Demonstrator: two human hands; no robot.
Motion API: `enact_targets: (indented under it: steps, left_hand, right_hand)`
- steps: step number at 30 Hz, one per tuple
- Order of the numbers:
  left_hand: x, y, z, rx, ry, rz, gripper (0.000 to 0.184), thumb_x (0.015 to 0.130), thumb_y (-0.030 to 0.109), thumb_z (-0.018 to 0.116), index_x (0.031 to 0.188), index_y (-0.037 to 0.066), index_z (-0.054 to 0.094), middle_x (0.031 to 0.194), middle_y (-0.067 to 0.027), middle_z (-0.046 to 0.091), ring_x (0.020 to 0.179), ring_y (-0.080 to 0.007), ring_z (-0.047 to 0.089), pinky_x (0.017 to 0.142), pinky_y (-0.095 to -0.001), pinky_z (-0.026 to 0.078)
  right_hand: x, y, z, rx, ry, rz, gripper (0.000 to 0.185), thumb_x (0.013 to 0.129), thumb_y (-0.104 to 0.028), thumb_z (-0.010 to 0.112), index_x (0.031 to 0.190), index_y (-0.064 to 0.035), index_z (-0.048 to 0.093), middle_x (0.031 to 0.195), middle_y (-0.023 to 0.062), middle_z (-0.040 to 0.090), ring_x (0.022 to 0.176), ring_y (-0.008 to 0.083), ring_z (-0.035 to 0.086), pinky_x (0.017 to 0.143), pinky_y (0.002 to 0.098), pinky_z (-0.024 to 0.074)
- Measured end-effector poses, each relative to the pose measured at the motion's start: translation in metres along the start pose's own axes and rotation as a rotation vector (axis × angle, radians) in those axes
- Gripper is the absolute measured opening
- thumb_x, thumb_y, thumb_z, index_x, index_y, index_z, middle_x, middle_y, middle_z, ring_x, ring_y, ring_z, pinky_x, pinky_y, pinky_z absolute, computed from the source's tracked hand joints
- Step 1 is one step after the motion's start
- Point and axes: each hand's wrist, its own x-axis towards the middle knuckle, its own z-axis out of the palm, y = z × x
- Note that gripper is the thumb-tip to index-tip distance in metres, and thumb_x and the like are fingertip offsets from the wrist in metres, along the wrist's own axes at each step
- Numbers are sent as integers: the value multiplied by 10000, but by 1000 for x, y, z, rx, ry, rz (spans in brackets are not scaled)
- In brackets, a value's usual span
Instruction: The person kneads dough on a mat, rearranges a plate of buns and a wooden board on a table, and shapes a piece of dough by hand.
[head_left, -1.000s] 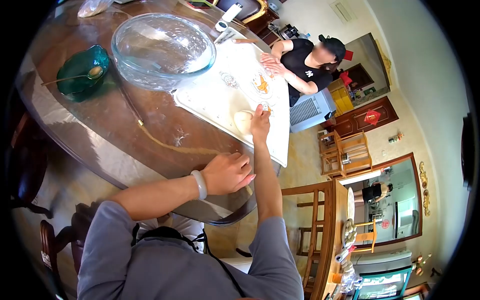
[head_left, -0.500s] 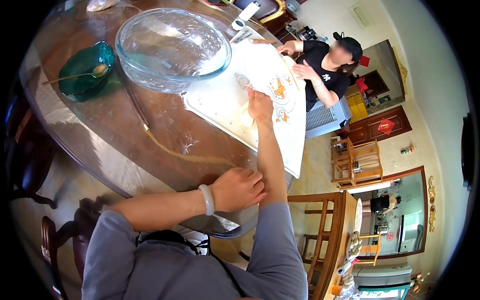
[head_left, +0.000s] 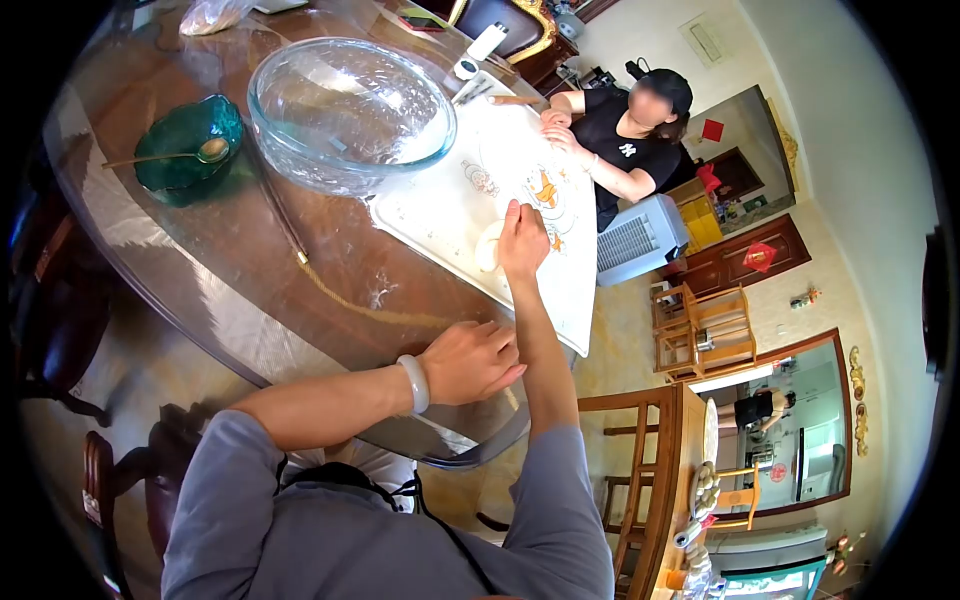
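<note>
My right hand (head_left: 525,242) is over the white mat (head_left: 430,222), its fingers curled in and the thumb side up. Close by its left side lies a pale lump of dough (head_left: 488,250); whether anything is inside the fingers is hidden. Beside my right forearm, above the table's near edge, my left hand (head_left: 468,362) has its fingers loosely curled together, with nothing visible in them. A pale bangle (head_left: 415,384) circles that wrist. Orange cartoon prints (head_left: 543,187) show on the floury mat.
A large glass bowl (head_left: 350,115) with white residue stands left of the mat. A green bowl (head_left: 165,180) carries a spoon (head_left: 212,150). Across the table is a person in a black cap (head_left: 640,155), hands at the mat's far edge. A wooden table (head_left: 685,420) stands at right.
My right hand has turned slightly and drawn a little nearer to me. My left hand has shifted up slightly, its fingers less tightly curled. The other person's hands have come closer together.
</note>
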Motion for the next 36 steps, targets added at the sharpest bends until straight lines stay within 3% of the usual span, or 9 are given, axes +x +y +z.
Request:
enact_targets:
  steps: [7,10,15,18,22,26,27,31,36]
  left_hand:
    - [-1,1,-1,-10,-36,-5,222,835,237,606,727,52,550,792,-78,495,698,-229,556,582,-362,463]
    - [-1,0,0,-17,-20,3,223,833,236,608,720,53,549,782,-75,492,688,-225,553,577,-359,462]
    - [0,2,2,-33,-18,-18,221,825,232,618,712,56,549,763,-68,488,673,-213,549,580,-344,464]
    - [0,1,4,-29,-27,-21,221,821,236,623,710,60,549,758,-63,486,670,-205,547,586,-334,465]
    - [0,0,3,-15,-37,-38,223,817,246,627,713,64,551,761,-59,488,666,-200,543,591,-325,465]
    - [0,-1,2,-1,-89,-43,222,816,246,626,720,59,556,769,-66,499,676,-209,547,595,-329,465]
    - [0,-1,1,-1,-95,-41,220,817,243,624,720,58,557,771,-67,501,679,-212,549,597,-332,465]
    - [0,-1,-2,22,-69,-60,218,818,236,621,716,53,563,772,-78,504,693,-229,553,605,-343,467]
    - [1,-8,-3,42,13,13,217,819,238,621,725,47,574,771,-93,499,683,-246,555,605,-351,475]
  right_hand:
    - [11,-11,-54,427,-321,240,562,931,-430,470,561,-18,564,493,114,536,511,314,540,579,378,442]
    - [7,-9,-34,252,-371,200,543,928,-408,482,544,-28,537,499,103,549,488,314,527,567,379,439]
    - [-4,-29,-8,-93,-103,-194,251,873,-266,556,706,-79,572,676,84,580,667,282,579,590,420,463]
    - [5,-27,13,-158,-17,-263,260,877,-257,548,688,-80,570,650,92,571,645,286,573,607,411,466]
    - [23,-15,30,-194,-124,-243,310,912,-281,500,715,-67,609,675,118,606,655,317,599,616,423,483]
    - [39,-11,34,-307,-371,-7,452,964,-361,384,739,-56,630,776,145,665,695,355,650,630,448,519]
    - [44,-13,32,-321,-445,62,525,977,-410,304,790,-69,656,819,171,671,771,371,652,705,451,518]
    - [40,-1,36,-133,-522,239,622,952,-524,240,902,-107,699,887,193,671,921,388,614,863,469,453]
    - [41,31,21,236,-691,403,721,910,-627,235,868,-94,718,971,155,670,982,341,597,909,421,425]
